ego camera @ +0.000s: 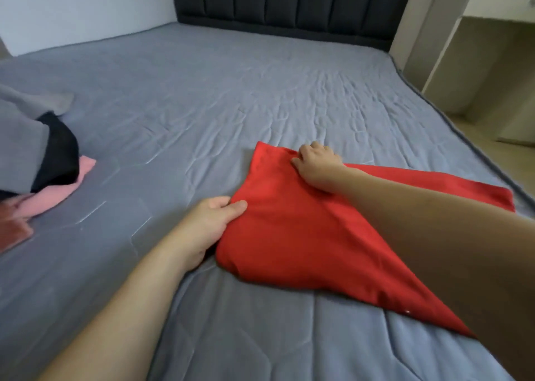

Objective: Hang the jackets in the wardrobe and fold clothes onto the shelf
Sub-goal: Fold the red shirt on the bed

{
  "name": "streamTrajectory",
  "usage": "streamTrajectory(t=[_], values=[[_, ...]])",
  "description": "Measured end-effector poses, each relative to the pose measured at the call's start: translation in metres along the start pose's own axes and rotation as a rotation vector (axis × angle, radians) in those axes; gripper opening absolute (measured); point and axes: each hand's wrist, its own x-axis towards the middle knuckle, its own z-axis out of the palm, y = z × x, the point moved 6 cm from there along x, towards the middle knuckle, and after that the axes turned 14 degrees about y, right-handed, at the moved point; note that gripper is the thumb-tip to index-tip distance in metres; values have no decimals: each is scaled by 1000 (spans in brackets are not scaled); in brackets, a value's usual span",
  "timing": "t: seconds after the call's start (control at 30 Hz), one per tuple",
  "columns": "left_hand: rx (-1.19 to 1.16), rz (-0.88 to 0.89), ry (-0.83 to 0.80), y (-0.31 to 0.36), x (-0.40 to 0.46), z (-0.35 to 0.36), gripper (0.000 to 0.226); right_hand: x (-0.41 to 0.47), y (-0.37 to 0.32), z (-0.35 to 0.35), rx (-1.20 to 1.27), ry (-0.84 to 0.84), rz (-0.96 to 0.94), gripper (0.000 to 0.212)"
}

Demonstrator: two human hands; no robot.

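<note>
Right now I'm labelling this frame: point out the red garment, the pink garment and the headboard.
red garment [304,236], head view, middle of its folded cloth.
pink garment [55,198], head view, part showing below the black cloth.
headboard [289,1], head view, centre of its padded panels.

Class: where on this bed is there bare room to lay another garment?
Bare sheet runs from the headboard down to the red garment, and between it and the clothes pile. It is crowded at that pile, left, and around both hands.
</note>
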Motion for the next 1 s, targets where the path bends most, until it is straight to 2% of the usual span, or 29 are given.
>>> streamTrajectory(t=[0.17, 0.23, 0.3, 0.37, 0.5, 0.63, 0.7, 0.77, 0.9, 1.0], values=[[29, 44, 33, -1, -1, 0, 26, 23, 7, 10, 199, 152, 119, 31], [5, -58, -118, -6, -8, 7, 32, 26, 4, 17, 165, 121, 89, 35], [-16, -167, -299, -9, -19, 15, 38, 27, -2, 23, 106, 46, 63, 56], [-23, -231, -367, -12, -24, 22, 41, 28, -6, 23, 49, 5, 47, 64], [144, -339, -295, -9, -26, 21, 44, 29, -27, 4, 49, -13, 47, 55], [307, -361, -215, 45, -27, -15, 23, 48, -55, -56, 243, 84, 185, 45], [361, -283, -107, 91, -25, -43, 11, 65, -74, -100, 420, 162, 271, 37], [385, -135, 38, 155, -27, -70, 9, 81, -93, -153, 622, 257, 346, 31], [343, 254, 342, 299, -74, -116, 36, 97, -118, -275, 975, 453, 477, 33], [361, 497, 417, 383, -146, -122, 36, 86, -121, -354, 1281, 538, 541, 39]])
